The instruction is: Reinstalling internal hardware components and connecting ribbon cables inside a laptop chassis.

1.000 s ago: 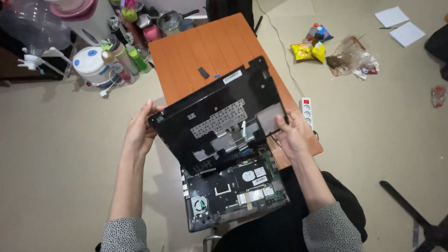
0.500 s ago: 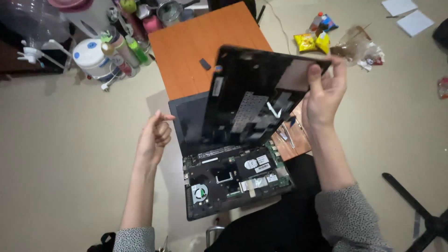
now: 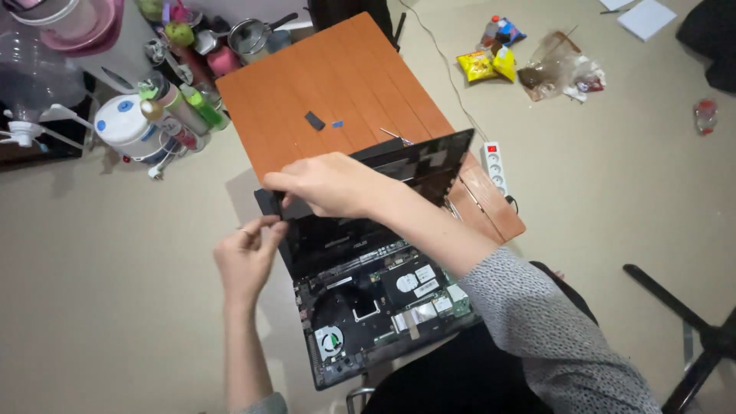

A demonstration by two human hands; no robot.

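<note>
Nearest, opened laptop base [image 3: 383, 314] lying flat across the lap, keyboard cover off, bare green-black circuit board showing, round fan at the near left corner, small white rectangular stickers mid-board; just above it, dark glossy laptop screen [image 3: 345, 234] lying back toward the table; left hand [image 3: 247, 257] beside the screen's left edge, thumb and forefinger pinched almost together, anything between them too small to tell; right hand [image 3: 330, 184] reaching across, fingers curled over the screen's upper left corner, closed on that edge; beyond, low wooden table [image 3: 337, 77], orange-brown slats, smooth, with a small black part [image 3: 314, 120] and a tiny blue bit beside it; at the table's right edge, white power strip [image 3: 493, 162] with a red switch; farther left, white round tub with blue lid spots, green bottles, steel pot; far right on the beige floor, yellow snack packets [image 3: 484, 65], crumpled clear bag, white paper sheets.
</note>
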